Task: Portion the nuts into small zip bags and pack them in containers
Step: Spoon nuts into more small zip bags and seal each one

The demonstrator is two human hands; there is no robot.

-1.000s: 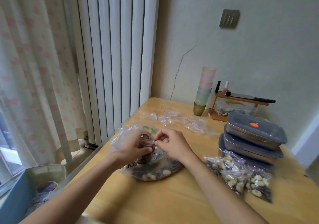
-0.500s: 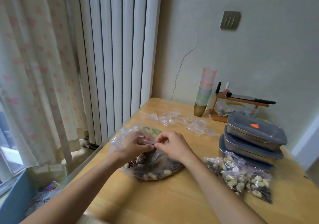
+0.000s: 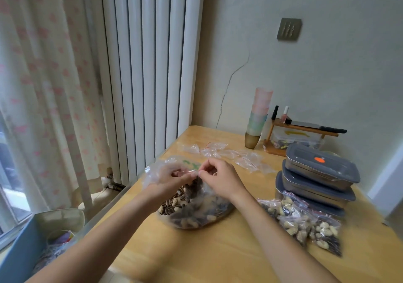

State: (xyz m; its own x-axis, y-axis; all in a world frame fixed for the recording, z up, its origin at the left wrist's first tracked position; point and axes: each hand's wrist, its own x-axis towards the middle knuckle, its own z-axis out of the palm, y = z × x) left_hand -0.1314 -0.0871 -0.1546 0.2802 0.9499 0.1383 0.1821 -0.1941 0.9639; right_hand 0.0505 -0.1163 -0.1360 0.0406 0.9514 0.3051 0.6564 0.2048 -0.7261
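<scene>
A large clear bag of mixed nuts and seeds (image 3: 196,214) lies on the wooden table (image 3: 218,252). Above it, my left hand (image 3: 172,177) and my right hand (image 3: 220,179) meet and pinch the top edge of a small zip bag (image 3: 197,184) that hangs between them with dark nuts inside. Several filled small bags (image 3: 305,221) lie to the right. Three stacked metal containers with grey lids (image 3: 316,178) stand behind those. Several empty zip bags (image 3: 226,154) are spread at the far side of the table.
A stack of pastel cups (image 3: 257,119) and a small wooden rack (image 3: 303,132) with bottles stand against the wall. A white radiator (image 3: 150,69) and a curtain (image 3: 43,86) are to the left. A blue bin (image 3: 24,250) sits below the table's left edge.
Both hands have risen slightly with the small bag, and their fingertips now pinch its top edge close together. The view has shifted a little.
</scene>
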